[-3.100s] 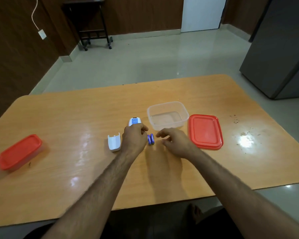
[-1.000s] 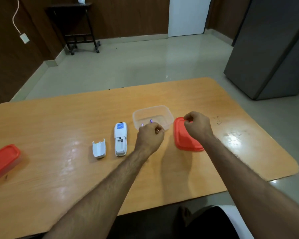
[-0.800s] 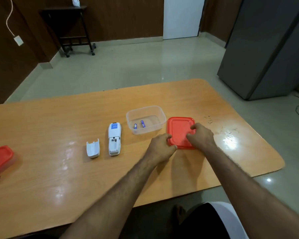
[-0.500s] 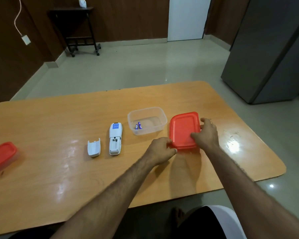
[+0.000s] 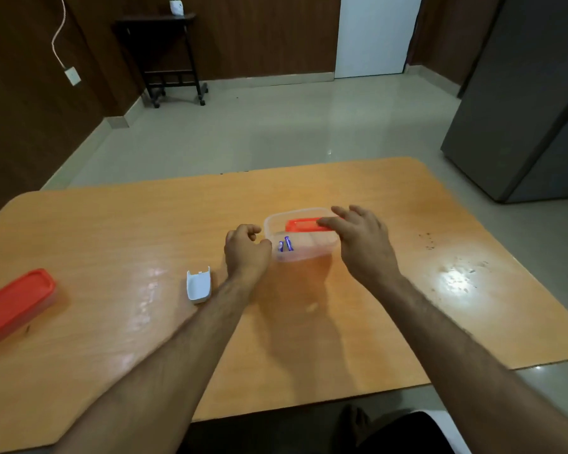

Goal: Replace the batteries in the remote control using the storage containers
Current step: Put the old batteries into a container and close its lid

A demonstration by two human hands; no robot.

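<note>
Two purple batteries [image 5: 285, 244] lie side by side at the left end of the clear container [image 5: 322, 253], which sits on the table [image 5: 118, 231] a little right of its middle, nearer the far edge than the near one. The red lid [image 5: 304, 224] is tilted over the container's far right part, under the fingers of the right hand [image 5: 363, 244]; whether they pinch it or only rest on it is unclear. The left hand [image 5: 246, 252] is loosely curled, empty, touching the container's left wall. The white battery cover [image 5: 198, 286] lies near the left forearm, which hides the remote. A second red-lidded container [image 5: 14, 304] sits at the left edge. The near half and right end of the table lie bare. The battery labels are illegible.
</note>
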